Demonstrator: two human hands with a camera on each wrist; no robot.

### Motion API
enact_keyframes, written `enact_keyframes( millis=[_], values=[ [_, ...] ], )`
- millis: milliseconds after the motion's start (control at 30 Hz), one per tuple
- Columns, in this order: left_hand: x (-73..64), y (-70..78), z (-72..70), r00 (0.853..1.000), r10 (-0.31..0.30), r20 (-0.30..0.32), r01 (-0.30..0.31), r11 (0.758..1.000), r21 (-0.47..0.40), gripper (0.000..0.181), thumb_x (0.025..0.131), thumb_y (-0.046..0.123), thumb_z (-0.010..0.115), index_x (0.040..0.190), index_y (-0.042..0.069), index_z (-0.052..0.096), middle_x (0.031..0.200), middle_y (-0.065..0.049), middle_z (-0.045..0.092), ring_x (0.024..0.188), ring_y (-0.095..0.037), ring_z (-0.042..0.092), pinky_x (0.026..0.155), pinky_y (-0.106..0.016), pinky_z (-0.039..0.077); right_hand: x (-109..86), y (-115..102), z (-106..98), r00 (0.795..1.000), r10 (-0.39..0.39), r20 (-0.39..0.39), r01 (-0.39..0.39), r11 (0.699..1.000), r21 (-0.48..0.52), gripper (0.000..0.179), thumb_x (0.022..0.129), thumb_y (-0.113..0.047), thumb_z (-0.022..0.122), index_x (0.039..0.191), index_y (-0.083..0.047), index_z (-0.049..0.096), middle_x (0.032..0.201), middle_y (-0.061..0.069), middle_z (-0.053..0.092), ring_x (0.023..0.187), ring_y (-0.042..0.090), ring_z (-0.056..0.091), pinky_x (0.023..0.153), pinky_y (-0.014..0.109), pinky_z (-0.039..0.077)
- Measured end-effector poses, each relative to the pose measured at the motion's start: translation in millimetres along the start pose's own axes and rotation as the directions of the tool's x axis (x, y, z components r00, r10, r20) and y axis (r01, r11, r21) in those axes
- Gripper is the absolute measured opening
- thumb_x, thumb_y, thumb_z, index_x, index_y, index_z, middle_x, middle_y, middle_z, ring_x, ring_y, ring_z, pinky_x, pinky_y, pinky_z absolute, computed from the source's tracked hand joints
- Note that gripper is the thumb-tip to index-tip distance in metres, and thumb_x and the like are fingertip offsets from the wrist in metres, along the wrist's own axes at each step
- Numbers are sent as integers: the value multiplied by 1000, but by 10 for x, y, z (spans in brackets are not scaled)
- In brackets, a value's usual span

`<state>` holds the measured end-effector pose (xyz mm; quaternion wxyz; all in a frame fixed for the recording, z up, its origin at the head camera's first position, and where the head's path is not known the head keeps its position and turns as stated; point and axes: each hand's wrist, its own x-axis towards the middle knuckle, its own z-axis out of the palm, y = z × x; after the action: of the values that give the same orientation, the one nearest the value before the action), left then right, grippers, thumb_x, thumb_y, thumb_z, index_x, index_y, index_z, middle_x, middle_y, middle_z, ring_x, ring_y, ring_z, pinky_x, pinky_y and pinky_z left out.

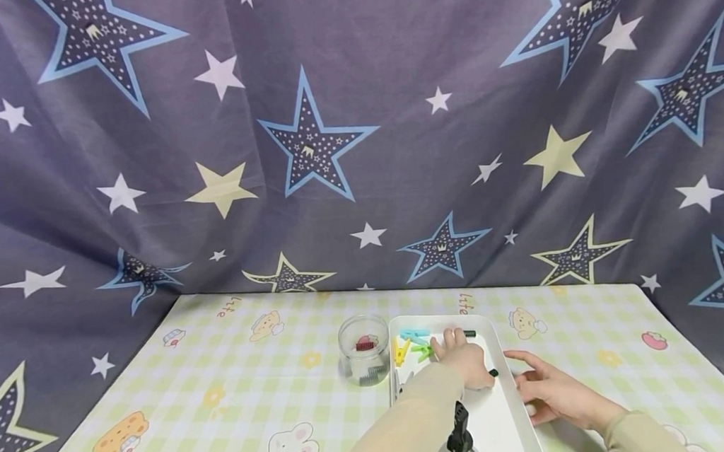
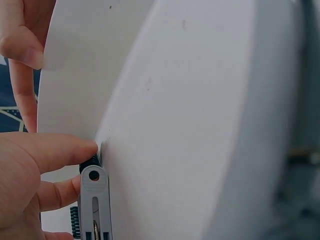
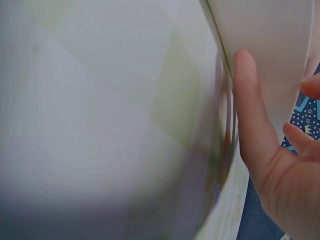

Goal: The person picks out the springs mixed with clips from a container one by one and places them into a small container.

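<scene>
In the head view my left hand [image 1: 465,365] reaches into a white tray [image 1: 504,385] near its right wall. The left wrist view shows its thumb and a finger pinching a small dark green coil spring [image 2: 89,162], partly hidden by the thumb. Right beside the fingertips is a grey slotted piece with a round hole [image 2: 95,200], its kind unclear. Another dark spring [image 2: 75,221] lies near the lower fingers. My right hand [image 1: 556,391] rests against the tray's outer right side, its fingers [image 3: 247,95] extended along the wall.
A clear round container [image 1: 362,325] with red and dark springs stands left of the tray. Yellow [image 1: 401,351], blue [image 1: 414,333] and green clothespins [image 1: 421,349] lie in the tray's far left part, and a black spring [image 1: 469,333] near its far edge.
</scene>
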<state>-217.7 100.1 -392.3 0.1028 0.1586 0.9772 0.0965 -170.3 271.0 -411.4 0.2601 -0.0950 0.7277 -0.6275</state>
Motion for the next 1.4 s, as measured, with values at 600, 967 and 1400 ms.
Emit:
enact_keyframes(
  millis=[600,967,1400],
  values=[
    [2,5,-70,999,19,-26,-19,1000,-8,23,80,39,68,75,17,65,134,-8,39,134,-23,22,110,-55,19,10,18,0,1000,-3,-4,3,1000,0,79,87,-5,50,146,1,-2,105,8,54,82,16,64,67,34,56],
    [-24,-25,-228,999,5,-44,-5,1000,-7,26,81,39,68,70,16,62,123,-7,41,130,-23,22,110,-54,18,7,-18,-5,1000,-7,-7,7,1000,0,81,84,-4,51,146,0,0,105,8,55,84,17,64,70,36,56],
    [-127,-69,-354,997,57,-52,-59,997,-49,27,82,34,67,64,15,60,120,-6,42,130,-25,21,109,-56,14,8,9,0,1000,-12,-8,13,1000,5,80,85,-6,53,146,-1,1,106,9,54,84,17,64,70,37,56]
  ],
)
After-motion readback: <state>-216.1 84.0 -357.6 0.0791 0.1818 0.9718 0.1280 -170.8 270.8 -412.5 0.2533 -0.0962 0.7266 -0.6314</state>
